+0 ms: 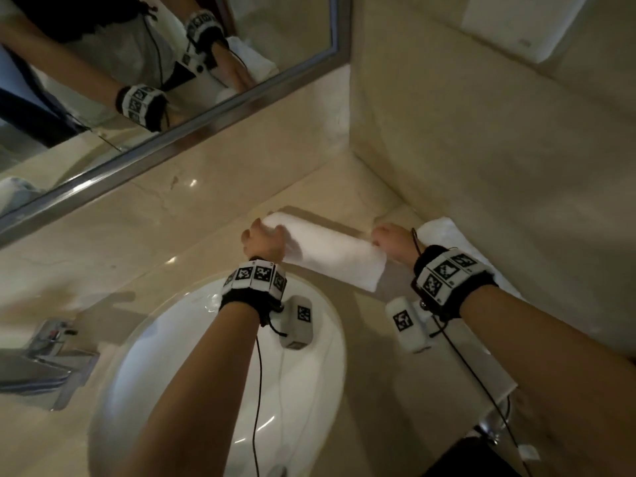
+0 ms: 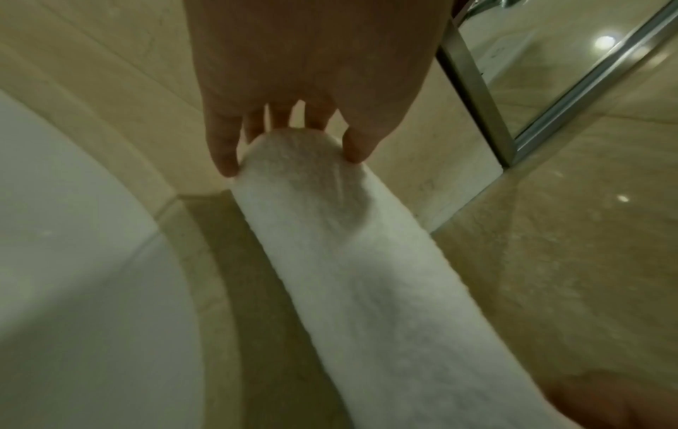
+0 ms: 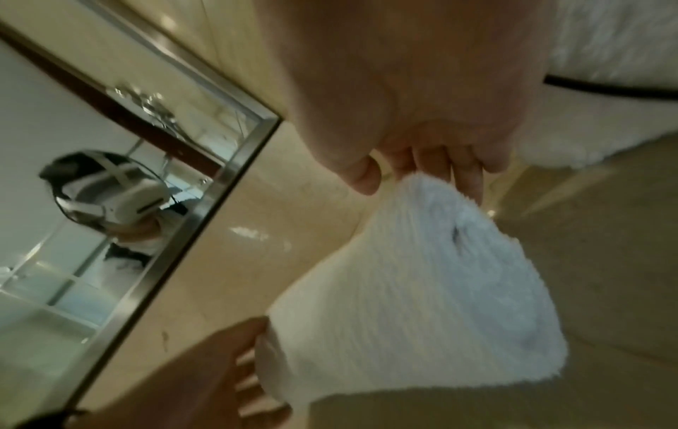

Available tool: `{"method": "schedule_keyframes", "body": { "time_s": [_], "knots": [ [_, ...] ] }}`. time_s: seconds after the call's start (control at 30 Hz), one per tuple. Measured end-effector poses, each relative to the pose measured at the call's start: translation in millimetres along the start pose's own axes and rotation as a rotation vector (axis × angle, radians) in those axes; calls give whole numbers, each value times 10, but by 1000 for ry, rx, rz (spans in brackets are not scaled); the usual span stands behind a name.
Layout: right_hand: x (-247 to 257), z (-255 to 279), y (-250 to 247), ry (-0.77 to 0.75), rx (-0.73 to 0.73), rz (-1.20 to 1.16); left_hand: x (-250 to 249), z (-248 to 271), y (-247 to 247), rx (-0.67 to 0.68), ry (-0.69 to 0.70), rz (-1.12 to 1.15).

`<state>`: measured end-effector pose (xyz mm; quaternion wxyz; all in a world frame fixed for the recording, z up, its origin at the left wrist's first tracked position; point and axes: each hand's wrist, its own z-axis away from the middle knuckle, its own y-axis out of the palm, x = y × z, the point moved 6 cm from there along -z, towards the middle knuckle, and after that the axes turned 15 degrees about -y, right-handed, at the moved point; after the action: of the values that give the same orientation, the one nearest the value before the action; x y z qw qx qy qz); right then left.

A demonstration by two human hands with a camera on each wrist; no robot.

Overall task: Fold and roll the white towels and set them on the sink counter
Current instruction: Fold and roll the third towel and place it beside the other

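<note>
A rolled white towel (image 1: 330, 256) is stretched between my two hands near the counter's back right corner, and its shadow falls on the beige sink counter (image 1: 192, 242) beneath it. My left hand (image 1: 265, 241) grips the roll's left end. In the left wrist view the fingers (image 2: 227, 162) curl round that end of the towel (image 2: 366, 275). My right hand (image 1: 392, 242) pinches the right end. The right wrist view shows that hand (image 3: 418, 185) holding the towel (image 3: 422, 290) where its layers gape a little.
A second white towel (image 1: 444, 228) lies flat on the counter under my right wrist, against the side wall. The white sink basin (image 1: 220, 373) is below my left arm, with a chrome faucet (image 1: 48, 349) at the left. A framed mirror (image 1: 172, 80) hangs behind the counter.
</note>
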<state>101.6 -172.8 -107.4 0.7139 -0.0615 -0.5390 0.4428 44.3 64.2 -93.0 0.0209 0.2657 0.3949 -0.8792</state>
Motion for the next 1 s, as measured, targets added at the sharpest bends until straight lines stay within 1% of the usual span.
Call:
{"method": "schedule_keyframes", "body": {
  "time_s": [0.07, 0.1, 0.13, 0.17, 0.2, 0.23, 0.27, 0.33, 0.4, 0.43, 0.5, 0.57, 0.63, 0.7, 0.8, 0.87, 0.9, 1.0],
  "knots": [
    [-21, 64, -78, 9, -26, -48, 171, 59, 59, 57, -182, 208],
    [-23, 100, -121, 3, -61, -84, 261, 75, 116, 122, -261, 329],
    [-21, 158, -154, -7, -98, -151, 335, 106, 189, 216, -323, 428],
    [-7, 218, -153, -20, -107, -197, 397, 128, 268, 308, -373, 509],
    [26, 289, -134, -64, -101, -231, 441, 169, 337, 382, -404, 564],
    [72, 372, -92, -120, -55, -230, 463, 222, 396, 432, -412, 589],
    [111, 430, -10, -182, 14, -160, 475, 261, 444, 461, -409, 603],
    [125, 533, 178, -289, 148, 155, 469, 368, 537, 496, -406, 616],
    [115, 597, 317, -341, 181, 454, 442, 517, 608, 565, -407, 597],
    [132, 615, 364, -361, 179, 549, 437, 578, 633, 594, -399, 568],
    [163, 634, 419, -373, 206, 646, 463, 651, 647, 601, -373, 480],
    [163, 642, 422, -354, 261, 688, 497, 702, 627, 606, -347, 443],
    [119, 682, 421, -339, 301, 669, 553, 751, 650, 676, -344, 430],
    [51, 777, 469, -344, 293, 611, 614, 844, 694, 757, -349, 421],
    [-11, 910, 470, -369, 202, 454, 670, 916, 736, 740, -330, 374],
    [-64, 949, 460, -359, 201, 359, 668, 955, 817, 736, -329, 372],
    [-106, 982, 442, -341, 209, 359, 666, 1002, 872, 732, -339, 366],
    [-256, 1078, 378, -258, 241, 533, 639, 1089, 1026, 685, -339, 348]
  ]
}}
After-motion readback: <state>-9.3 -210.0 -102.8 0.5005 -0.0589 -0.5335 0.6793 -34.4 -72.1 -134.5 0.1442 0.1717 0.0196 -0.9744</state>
